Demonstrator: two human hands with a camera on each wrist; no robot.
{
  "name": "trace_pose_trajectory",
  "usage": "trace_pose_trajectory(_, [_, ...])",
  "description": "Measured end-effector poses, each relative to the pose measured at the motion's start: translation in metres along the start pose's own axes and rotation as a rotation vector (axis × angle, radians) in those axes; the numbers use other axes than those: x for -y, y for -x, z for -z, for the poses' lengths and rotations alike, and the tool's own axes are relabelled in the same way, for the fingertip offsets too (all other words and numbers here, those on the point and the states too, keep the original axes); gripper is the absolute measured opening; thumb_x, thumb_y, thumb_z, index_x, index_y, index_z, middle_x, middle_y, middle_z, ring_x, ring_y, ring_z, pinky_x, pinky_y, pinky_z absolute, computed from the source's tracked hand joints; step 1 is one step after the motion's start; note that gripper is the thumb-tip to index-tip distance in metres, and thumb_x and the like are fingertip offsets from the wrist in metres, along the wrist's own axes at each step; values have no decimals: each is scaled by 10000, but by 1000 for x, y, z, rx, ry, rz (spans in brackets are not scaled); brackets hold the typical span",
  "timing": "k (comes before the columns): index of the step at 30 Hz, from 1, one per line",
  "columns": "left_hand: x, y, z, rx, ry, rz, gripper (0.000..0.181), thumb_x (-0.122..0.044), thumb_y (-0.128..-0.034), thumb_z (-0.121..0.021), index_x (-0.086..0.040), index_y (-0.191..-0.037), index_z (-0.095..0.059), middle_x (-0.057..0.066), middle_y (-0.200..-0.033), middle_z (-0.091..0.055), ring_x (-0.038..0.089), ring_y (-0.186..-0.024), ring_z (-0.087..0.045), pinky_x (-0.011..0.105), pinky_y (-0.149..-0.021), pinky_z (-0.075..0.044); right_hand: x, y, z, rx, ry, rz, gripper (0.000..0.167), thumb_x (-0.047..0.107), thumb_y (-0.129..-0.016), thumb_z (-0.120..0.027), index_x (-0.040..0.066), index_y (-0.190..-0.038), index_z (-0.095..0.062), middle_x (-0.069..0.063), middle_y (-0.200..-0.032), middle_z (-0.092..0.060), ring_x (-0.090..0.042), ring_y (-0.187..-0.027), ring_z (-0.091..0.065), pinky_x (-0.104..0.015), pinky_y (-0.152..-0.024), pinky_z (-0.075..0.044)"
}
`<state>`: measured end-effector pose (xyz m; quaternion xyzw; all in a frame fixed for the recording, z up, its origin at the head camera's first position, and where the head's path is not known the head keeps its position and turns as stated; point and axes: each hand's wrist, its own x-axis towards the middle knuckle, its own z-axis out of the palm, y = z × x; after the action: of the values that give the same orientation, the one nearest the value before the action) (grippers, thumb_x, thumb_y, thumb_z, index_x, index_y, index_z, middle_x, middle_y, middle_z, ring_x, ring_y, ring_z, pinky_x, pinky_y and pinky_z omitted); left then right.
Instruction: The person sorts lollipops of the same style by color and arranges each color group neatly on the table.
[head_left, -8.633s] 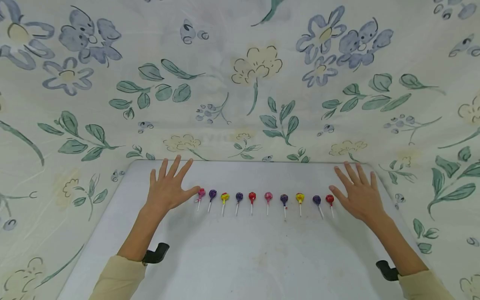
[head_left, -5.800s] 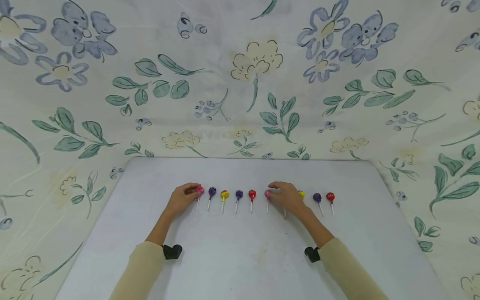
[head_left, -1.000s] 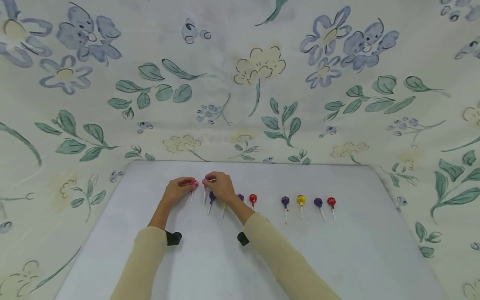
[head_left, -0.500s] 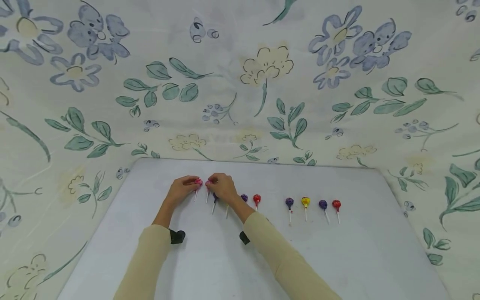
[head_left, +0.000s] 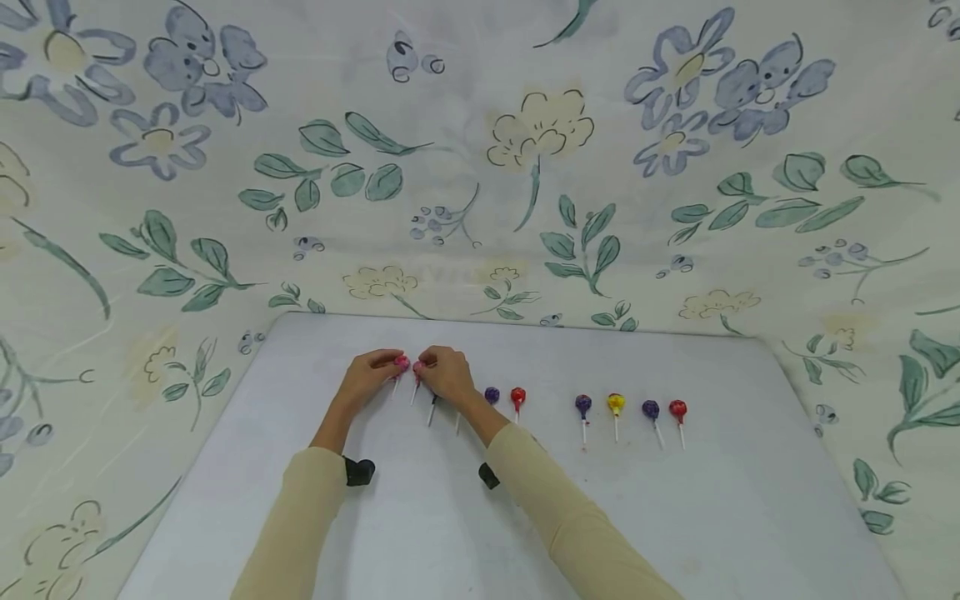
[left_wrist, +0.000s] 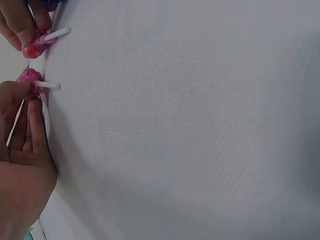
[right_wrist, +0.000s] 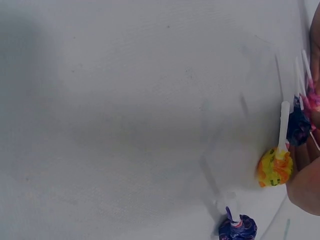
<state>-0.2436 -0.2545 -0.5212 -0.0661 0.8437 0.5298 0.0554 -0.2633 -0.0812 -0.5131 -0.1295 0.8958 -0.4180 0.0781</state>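
At the left part of the white board, my left hand (head_left: 366, 382) pinches a pink lollipop (head_left: 402, 363) by its wrapped head. Just right of it, my right hand (head_left: 450, 379) pinches a second pink lollipop (head_left: 417, 370). A small gap separates the two heads. In the left wrist view, the left hand's pink lollipop (left_wrist: 30, 75) and the right hand's pink lollipop (left_wrist: 37, 46) have their white sticks side by side. Under the right hand lie a purple lollipop (right_wrist: 299, 129) and a yellow lollipop (right_wrist: 275, 167), mostly covered by that hand in the head view.
On the board (head_left: 675, 517), a purple lollipop (head_left: 492, 395) and a red lollipop (head_left: 518, 396) lie right of the hands. Farther right are a purple (head_left: 583, 403), a yellow (head_left: 616, 403), another purple (head_left: 651, 409) and a red lollipop (head_left: 678, 409). Floral cloth (head_left: 465, 333) surrounds the board.
My right hand has carried the second pink lollipop left from mid-row. The left hand has moved its lollipop slightly away from me. Over the last second the two pink heads came closer together.
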Motion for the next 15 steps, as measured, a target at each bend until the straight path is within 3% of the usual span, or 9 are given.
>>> trace_pose_trajectory(15, [0, 0, 0, -1, 11, 6, 378, -83, -998, -593, 51, -1350, -573, 244, -1367, -559, 360, -1274, -519, 452, -1074, -412, 1, -2, -3, 4, 26, 6, 229, 206, -987, -656, 79, -1168, -717, -31, -1089, -713, -151, -975, -642, -255, -883, -527])
